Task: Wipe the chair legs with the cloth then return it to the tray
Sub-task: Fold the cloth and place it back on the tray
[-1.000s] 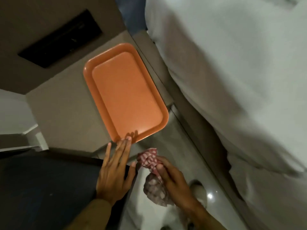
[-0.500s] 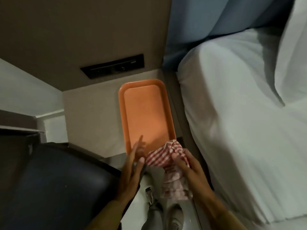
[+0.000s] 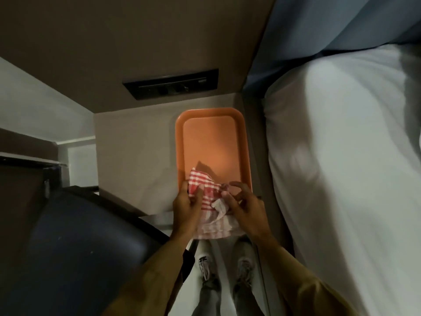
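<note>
Hands grip the checked cloth (image 3: 210, 201) between them: left hand (image 3: 185, 207) at its nine o'clock edge, right hand (image 3: 247, 207) at three o'clock. Beyond, its far corner overlaps the orange tray's (image 3: 247, 142) near end on the tabletop (image 3: 136, 151).

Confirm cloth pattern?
Red and white check, striped toward its lower end. The cloth shows in the head view, held over the orange tray.

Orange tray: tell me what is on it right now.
Only the checked cloth, held by the left hand and right hand, overlaps the orange tray's near end; the surface beneath it is hidden.
</note>
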A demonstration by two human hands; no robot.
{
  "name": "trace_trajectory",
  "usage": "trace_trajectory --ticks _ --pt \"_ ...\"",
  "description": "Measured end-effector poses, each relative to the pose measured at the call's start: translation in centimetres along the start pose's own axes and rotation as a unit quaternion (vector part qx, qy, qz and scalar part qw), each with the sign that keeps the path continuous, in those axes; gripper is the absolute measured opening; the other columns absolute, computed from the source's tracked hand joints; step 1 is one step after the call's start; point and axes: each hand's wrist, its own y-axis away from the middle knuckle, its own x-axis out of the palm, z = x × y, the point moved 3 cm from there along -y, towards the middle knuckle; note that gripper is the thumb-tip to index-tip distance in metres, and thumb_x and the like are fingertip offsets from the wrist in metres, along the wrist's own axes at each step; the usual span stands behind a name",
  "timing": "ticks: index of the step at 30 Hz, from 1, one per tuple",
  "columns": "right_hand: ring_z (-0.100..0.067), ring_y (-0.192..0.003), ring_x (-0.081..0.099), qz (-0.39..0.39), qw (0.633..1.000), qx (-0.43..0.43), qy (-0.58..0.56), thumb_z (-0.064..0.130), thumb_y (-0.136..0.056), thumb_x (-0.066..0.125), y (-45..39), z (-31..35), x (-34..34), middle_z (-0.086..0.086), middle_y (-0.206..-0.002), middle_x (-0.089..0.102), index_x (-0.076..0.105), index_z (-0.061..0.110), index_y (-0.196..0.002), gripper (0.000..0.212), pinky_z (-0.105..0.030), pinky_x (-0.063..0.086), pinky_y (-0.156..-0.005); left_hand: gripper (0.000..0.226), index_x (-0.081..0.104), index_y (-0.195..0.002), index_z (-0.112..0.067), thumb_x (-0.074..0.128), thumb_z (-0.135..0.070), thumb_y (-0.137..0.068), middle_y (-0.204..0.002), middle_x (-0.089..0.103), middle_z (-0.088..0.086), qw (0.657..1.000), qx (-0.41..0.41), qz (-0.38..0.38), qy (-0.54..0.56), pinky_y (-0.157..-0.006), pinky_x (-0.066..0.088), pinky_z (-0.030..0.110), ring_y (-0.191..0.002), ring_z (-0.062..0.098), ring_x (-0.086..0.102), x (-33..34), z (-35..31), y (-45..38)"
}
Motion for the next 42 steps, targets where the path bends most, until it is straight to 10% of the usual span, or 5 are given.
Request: trace_trajectory --ticks 4,8,12,28,42 --pt "0.008 -0.098 0.074 -0.042 0.999 -0.033 -0.002 0.038 -0.109 0.053 -1.2 -0.5 2.5 0.042 -0.11 0.066 0.053 0.064 -0.122 0.029 -0.014 0.065 -0.082 0.04 0.058 -0.146 -0.013 0.054 -0.033 -0.113 -0.121 0.075 0.002 0.994 0.102 -0.015 -0.025 -0.08 0.054 0.001 -0.103 -0.004 0.074 0.4 0.1 -2.0" --pt "-0.005 -0.116 0.07 -0.074 0.995 -0.041 0.06 0.084 -0.087 0.05 -2.6 -3.2 3.8 0.025 -0.131 0.059 0.05 0.067 -0.127 0.044 -0.034 0.066 -0.092 0.054 0.041 -0.163 -0.02 0.052 -0.036 -0.113 -0.148 0.063 0.008 0.99 0.114 -0.003 -0.081 -0.106 0.061 0.028 -0.129 0.01 0.067 1.8 1.5 -4.1" --pt "-0.021 -0.131 0.055 0.02 0.981 -0.016 0.19 0.056 -0.09 0.042 -3.0 -4.9 4.5 -0.003 -0.152 0.037 0.029 0.049 -0.159 0.07 -0.046 0.061 -0.104 0.076 0.008 -0.174 -0.026 0.053 -0.021 -0.113 -0.174 0.025 0.013 0.966 0.109 0.041 -0.229 -0.114 0.056 0.046 -0.15 0.028 0.045 2.8 3.3 -4.8" --pt "-0.024 -0.131 0.06 0.05 0.925 -0.058 0.372 0.074 -0.091 0.024 -5.9 -5.9 3.4 -0.003 -0.153 0.025 -0.002 0.048 -0.164 0.082 -0.037 0.067 -0.083 0.089 -0.015 -0.172 -0.033 0.04 -0.061 -0.109 -0.182 -0.02 0.01 0.834 0.12 0.087 -0.531 -0.118 0.05 0.043 -0.162 0.035 0.029 3.5 3.5 -6.6" --pt "-0.022 -0.104 0.071 -0.151 0.981 0.076 0.096 0.031 -0.106 0.056 -8.3 -4.2 -0.8 -0.006 -0.131 0.07 0.061 0.022 -0.136 0.032 -0.047 0.066 -0.089 0.048 0.057 -0.154 -0.008 0.058 -0.029 -0.111 -0.141 0.066 0.02 0.964 0.023 -0.125 -0.232 -0.106 0.059 0.055 -0.127 0.038 0.068 -1.0 2.3 -6.0"
